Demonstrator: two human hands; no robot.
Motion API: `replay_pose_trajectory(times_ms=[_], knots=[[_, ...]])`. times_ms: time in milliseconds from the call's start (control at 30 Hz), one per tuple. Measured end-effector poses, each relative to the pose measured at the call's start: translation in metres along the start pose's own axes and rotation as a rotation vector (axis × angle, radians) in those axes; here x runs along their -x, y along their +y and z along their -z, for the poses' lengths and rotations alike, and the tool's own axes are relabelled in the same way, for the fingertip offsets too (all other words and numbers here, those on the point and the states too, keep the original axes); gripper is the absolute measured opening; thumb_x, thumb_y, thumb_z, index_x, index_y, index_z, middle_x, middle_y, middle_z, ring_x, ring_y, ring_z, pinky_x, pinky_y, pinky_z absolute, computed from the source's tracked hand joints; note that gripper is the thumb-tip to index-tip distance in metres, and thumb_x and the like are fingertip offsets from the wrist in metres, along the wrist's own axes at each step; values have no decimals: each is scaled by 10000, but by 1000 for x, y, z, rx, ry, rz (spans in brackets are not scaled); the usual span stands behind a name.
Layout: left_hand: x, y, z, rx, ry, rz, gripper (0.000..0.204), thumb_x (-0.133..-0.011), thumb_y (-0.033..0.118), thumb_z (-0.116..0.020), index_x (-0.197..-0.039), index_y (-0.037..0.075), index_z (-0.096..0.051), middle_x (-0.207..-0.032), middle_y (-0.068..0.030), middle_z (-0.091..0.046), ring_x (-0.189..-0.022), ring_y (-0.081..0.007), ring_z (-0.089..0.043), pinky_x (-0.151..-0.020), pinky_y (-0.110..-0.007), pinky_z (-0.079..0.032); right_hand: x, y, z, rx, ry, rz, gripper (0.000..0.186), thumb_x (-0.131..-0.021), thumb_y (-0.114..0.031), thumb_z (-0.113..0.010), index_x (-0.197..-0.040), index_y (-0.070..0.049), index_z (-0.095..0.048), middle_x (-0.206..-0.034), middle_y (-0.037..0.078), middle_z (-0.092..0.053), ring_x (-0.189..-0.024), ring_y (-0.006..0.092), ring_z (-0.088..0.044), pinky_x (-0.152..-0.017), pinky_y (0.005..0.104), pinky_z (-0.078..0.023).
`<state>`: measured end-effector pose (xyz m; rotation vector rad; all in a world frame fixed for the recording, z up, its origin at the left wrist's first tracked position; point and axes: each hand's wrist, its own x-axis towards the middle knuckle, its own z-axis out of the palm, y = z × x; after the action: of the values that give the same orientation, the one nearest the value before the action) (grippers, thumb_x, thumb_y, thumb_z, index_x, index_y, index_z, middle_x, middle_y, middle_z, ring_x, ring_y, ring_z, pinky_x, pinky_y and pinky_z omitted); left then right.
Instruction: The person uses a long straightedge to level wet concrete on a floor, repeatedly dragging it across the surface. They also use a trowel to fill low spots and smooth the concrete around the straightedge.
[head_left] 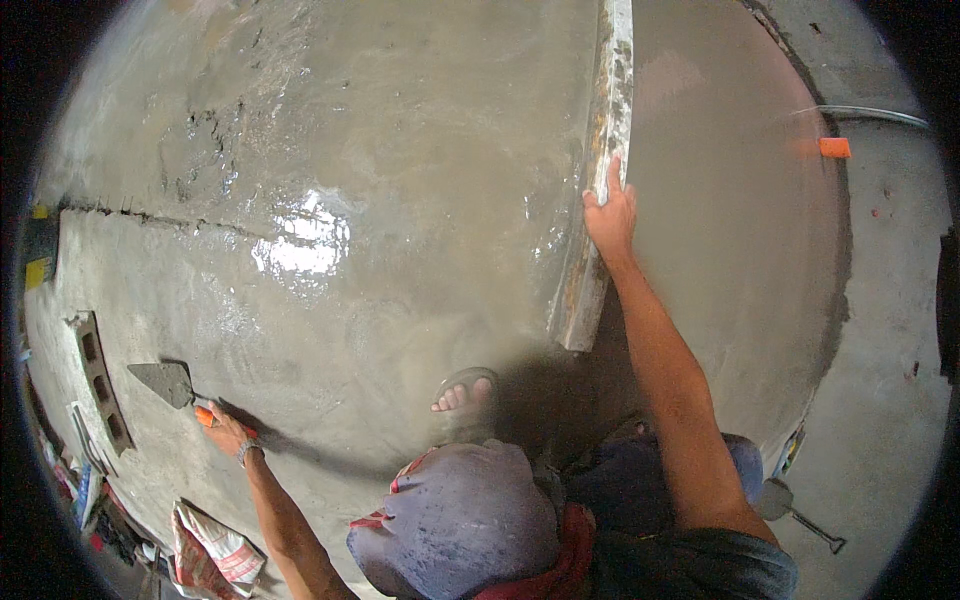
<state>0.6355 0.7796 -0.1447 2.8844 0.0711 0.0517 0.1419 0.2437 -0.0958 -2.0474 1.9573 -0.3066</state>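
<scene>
My left hand [226, 430], with a bracelet or watch at the wrist, is closed round the orange handle of a pointed trowel [165, 381]. The grey blade points away to the left, above the floor. With my arm stretched forward, my right hand [612, 220] grips a long, cement-stained straightedge [614, 80], one finger lying along it. The bar lies lengthwise on wet mortar [430, 150]; its near end is close to my legs and its far end leaves the top of the picture. To the right of the bar, the mortar [730, 200] looks smoother.
My sandalled foot [463, 392] stands on the wet surface. A hollow concrete block [99, 380] and a red and white sack [215, 550] lie at left. On the right are a shovel [800, 512], an orange object [834, 148] and a pale hose or rod [880, 114].
</scene>
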Motion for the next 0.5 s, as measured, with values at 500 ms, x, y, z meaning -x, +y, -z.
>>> replay_pose_trajectory(times_ms=[500], knots=[[2, 1, -9, -36, 83, 70, 714, -868, 606, -510, -1183, -35, -527, -1010, -232, -631, -911, -397, -603, -779, -459, -453, -11, -24, 2, -19, 3, -27, 810, -778, -168, -642, -1481, -158, -239, -1200, 394, -479, -1140, 500, -474, -1014, 490, -355]])
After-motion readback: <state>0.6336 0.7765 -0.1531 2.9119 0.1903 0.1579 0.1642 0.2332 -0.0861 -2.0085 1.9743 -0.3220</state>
